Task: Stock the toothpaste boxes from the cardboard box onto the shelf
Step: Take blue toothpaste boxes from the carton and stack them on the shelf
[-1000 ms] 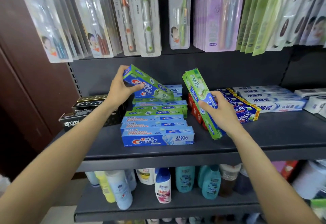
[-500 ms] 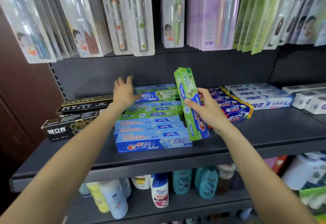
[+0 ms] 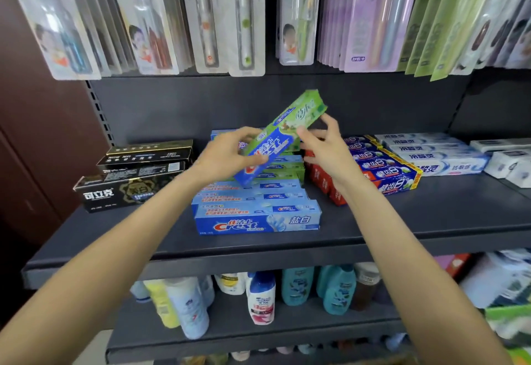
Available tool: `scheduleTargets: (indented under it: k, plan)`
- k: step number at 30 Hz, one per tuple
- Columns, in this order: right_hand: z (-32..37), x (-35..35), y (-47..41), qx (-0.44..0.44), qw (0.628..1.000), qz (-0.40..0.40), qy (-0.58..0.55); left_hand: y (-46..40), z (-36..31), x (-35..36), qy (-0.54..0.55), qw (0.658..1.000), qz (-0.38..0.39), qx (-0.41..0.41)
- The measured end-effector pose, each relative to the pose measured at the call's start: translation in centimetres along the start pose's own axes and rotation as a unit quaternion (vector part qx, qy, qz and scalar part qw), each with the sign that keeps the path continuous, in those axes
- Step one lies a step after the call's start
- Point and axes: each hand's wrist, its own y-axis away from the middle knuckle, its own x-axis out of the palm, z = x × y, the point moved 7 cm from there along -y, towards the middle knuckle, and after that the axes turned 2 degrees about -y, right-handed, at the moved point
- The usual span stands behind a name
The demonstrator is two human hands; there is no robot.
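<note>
A green and blue toothpaste box (image 3: 280,134) is held tilted above a stack of Crest boxes (image 3: 257,206) on the dark shelf (image 3: 402,229). My left hand (image 3: 230,153) grips its lower blue end, thumb under and fingers over. My right hand (image 3: 327,146) holds its upper green part, with fingers behind the box and thumb at the front. The cardboard box is out of sight.
Black toothpaste boxes (image 3: 135,175) lie left of the stack. Red boxes (image 3: 321,180), blue boxes (image 3: 385,166) and white boxes (image 3: 436,155) lie to the right. Toothbrush packs (image 3: 224,17) hang overhead. Bottles (image 3: 261,298) stand on the lower shelf.
My left hand left the box it laid on the stack and took the lower end of the box in my right hand. That box swung from upright to a slant and rose.
</note>
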Motion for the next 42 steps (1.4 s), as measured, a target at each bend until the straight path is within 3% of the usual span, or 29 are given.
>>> scheduleTargets:
  k: [3, 9, 13, 17, 21, 23, 26, 30, 32, 34, 36, 38, 42]
  plan:
    - [-1.4, -1.5, -1.6, 0.003, 0.996, -0.054, 0.071, -0.8, 2.2, -2.2, -0.163, 0.986, -0.03, 0.017]
    - [-3.3, 1.4, -4.6, 0.013, 0.973, 0.036, 0.226, -4.3, 5.0, -0.5, -0.324, 0.944, 0.041, 0.04]
    - [-3.2, 1.8, -5.7, 0.02, 0.961, 0.036, 0.274, -6.1, 5.1, 0.6, -0.382, 0.923, -0.002, 0.042]
    - [-2.3, 1.2, -4.2, -0.013, 0.955, 0.037, 0.294, -5.5, 3.9, 0.5, -0.352, 0.934, -0.035, 0.041]
    - [-0.4, -0.2, 0.7, -0.144, 0.946, 0.018, 0.29, -0.4, -0.8, -0.4, -0.22, 0.968, -0.092, 0.082]
    - [0.3, -1.5, 4.4, -0.219, 0.919, -0.023, 0.326, 3.2, -3.5, 0.0, -0.181, 0.972, -0.112, 0.099]
    - [0.2, -3.3, 10.5, -0.304, 0.849, -0.079, 0.424, 8.6, -7.4, 2.2, -0.182, 0.96, -0.146, 0.156]
    - [-3.7, -6.8, 17.9, -0.327, 0.827, -0.053, 0.454, 14.4, -10.5, 9.7, -0.132, 0.947, -0.117, 0.267]
    - [-7.6, -8.9, 20.9, -0.284, 0.838, 0.006, 0.467, 16.7, -10.1, 15.7, -0.12, 0.944, -0.041, 0.304]
    - [-13.0, -11.6, 23.9, -0.189, 0.858, 0.067, 0.473, 19.0, -8.0, 22.4, -0.108, 0.953, 0.054, 0.278]
    - [-19.0, -14.8, 27.0, -0.064, 0.879, 0.115, 0.458, 21.2, -4.8, 29.0, -0.076, 0.97, 0.139, 0.185]
    - [-25.0, -18.3, 30.0, 0.057, 0.876, 0.153, 0.454, 23.5, -1.5, 34.9, -0.038, 0.977, 0.198, 0.065]
    - [-33.9, -24.1, 34.3, 0.23, 0.844, 0.173, 0.453, 26.6, 2.9, 43.6, 0.077, 0.963, 0.22, -0.136]
